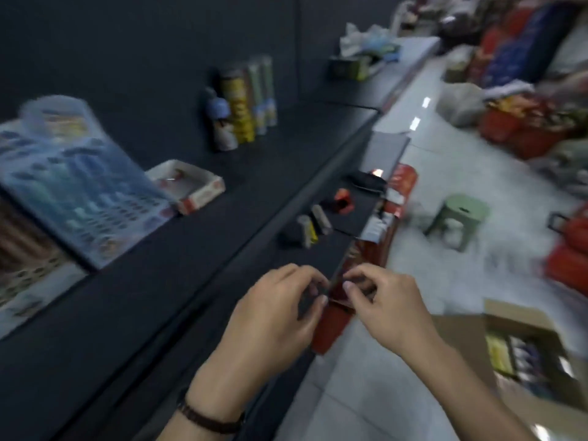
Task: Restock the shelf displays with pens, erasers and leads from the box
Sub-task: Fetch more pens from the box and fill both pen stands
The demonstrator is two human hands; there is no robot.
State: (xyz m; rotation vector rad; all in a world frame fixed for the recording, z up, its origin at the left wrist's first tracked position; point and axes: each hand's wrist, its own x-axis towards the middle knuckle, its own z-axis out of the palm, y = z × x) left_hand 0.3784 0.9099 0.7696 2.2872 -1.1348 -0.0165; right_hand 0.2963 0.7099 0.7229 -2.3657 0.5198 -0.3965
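Feed is pretty smeary here, so bear with me. Both hands meet right over the front edge of the dark shelf (159, 297). The left hand (273, 316) has its fingers curled round a small dark item (310, 297), thumb pressed on its near side. It's too blurred for me to name, could be a pack of leads or something else. The right hand (381, 300) sits just beside it with thumb and forefinger curled together at the item's right end, but I can't tell if they're actually gripping it or only touching. So the item lies between the two hands, mostly inside the left one.

The open cardboard box (461, 338) is on the floor off to the right, well below the hands, with yellow and dark packs (499, 351) inside.

On the shelf, a blue display stand (79, 186) stands toward the left end, with a white-and-red tray (191, 186) just beside it. Tall tubes (251, 100) stand against the back wall, and a couple of small tubes (313, 224) lie near the front edge. There's a dark bracelet (206, 418) on the left wrist.
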